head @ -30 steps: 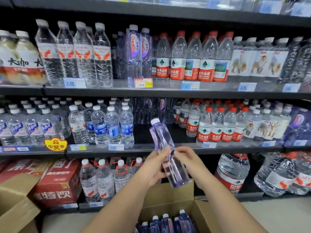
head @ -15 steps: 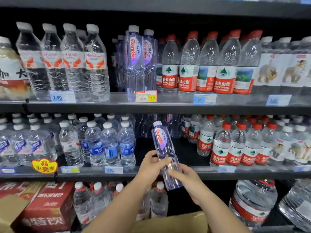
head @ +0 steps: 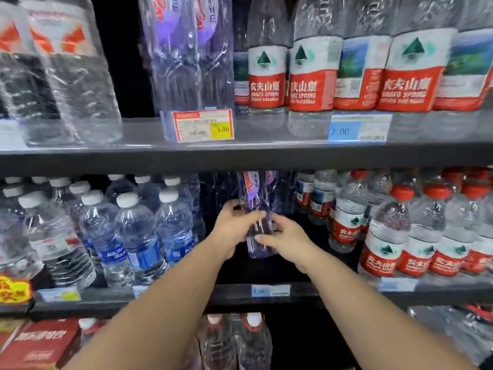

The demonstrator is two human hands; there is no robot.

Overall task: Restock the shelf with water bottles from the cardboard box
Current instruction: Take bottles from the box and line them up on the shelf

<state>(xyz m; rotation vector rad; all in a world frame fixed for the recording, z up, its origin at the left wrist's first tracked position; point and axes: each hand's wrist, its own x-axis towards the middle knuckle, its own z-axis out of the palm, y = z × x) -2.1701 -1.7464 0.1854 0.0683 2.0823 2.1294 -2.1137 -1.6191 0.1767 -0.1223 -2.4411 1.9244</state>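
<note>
Both hands grip one purple-tinted bottle point(head: 256, 198): the left hand point(head: 234, 231) curls round its left side and the right hand point(head: 288, 241) wraps its lower right. The bottle is upright in the middle shelf's point(head: 346, 296) dark gap, between blue-labelled bottles point(head: 141, 236) and red-labelled bottles point(head: 384, 244). Whether its base touches the shelf cannot be told.
</note>
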